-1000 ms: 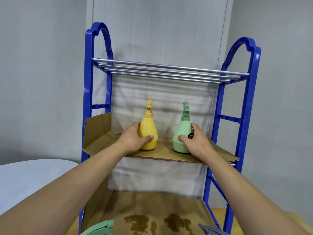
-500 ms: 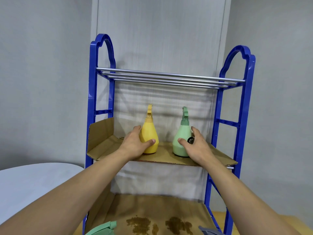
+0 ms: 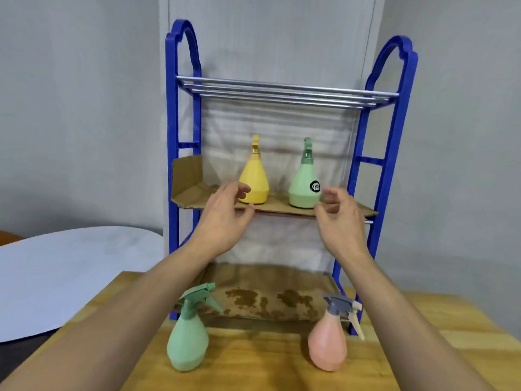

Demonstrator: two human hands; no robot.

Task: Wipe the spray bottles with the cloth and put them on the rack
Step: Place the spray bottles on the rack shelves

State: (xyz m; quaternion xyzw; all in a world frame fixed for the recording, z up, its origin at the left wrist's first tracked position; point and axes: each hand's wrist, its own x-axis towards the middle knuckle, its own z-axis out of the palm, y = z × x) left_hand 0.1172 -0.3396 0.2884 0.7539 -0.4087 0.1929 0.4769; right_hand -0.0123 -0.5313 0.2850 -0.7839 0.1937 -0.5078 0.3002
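A yellow spray bottle (image 3: pixel 254 180) and a green spray bottle (image 3: pixel 304 182) stand upright on the cardboard-lined middle shelf (image 3: pixel 282 208) of the blue rack (image 3: pixel 393 142). My left hand (image 3: pixel 225 218) hovers just in front of the yellow one, fingers loosely curled and holding nothing. My right hand (image 3: pixel 339 221) hovers beside the green one, also empty. On the wooden table (image 3: pixel 253 362) in front stand a second green spray bottle (image 3: pixel 188 338) and a pink spray bottle (image 3: pixel 328 347). No cloth is in view.
The rack's top shelf of metal bars (image 3: pixel 282 93) holds nothing. Its bottom shelf has stained cardboard (image 3: pixel 267 301). A white round tabletop (image 3: pixel 56 275) lies to the left. Grey walls stand behind and to the right.
Both hands have let go of the yellow and green bottles on the shelf and drawn back towards me. The view has tilted down, showing two more bottles on the table.
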